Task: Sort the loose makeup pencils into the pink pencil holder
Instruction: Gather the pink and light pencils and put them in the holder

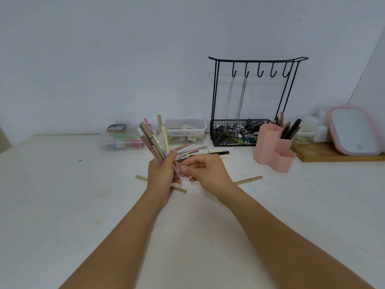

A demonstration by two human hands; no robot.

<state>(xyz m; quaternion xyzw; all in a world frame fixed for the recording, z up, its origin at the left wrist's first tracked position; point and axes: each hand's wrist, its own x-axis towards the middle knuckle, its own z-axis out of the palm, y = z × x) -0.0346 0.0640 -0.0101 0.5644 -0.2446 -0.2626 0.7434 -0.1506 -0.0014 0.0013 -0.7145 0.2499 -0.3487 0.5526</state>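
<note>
**Makeup pencils half gathered, holder waiting off to the right**

Makeup pencils are what we are sorting, and they sit in three places. Starting at the left, our left hand (161,174) has its grip curled round a bundle of pencils (153,140), which fans upward and slightly leftward out of the fist, tips pointing away from us. Beneath that hand two tan pencils (179,189) lie on the white bench (73,195), partly hidden by the wrist.

Just beside it, our right hand (205,171) has its fingers curled, thumb and fingertips pinching the lower end of a thin pale pencil (176,171) that also lies against the left hand's fingers; we judge it is being passed into the bundle. Behind both hands a loose heap of pencils (205,152) rests on the bench, long axes running roughly left to right. One more tan pencil (249,180) lies just right of the right wrist, angled up toward the right.

Further right, well apart from both hands, stands the pink pencil holder (274,148), upright, with a few dark items already standing in a rear compartment. Its mouths open upward, so the bundle, already near vertical, would need carrying rightward across the heap. The right hand is the nearer one to the holder, while the left carries the load.
</note>
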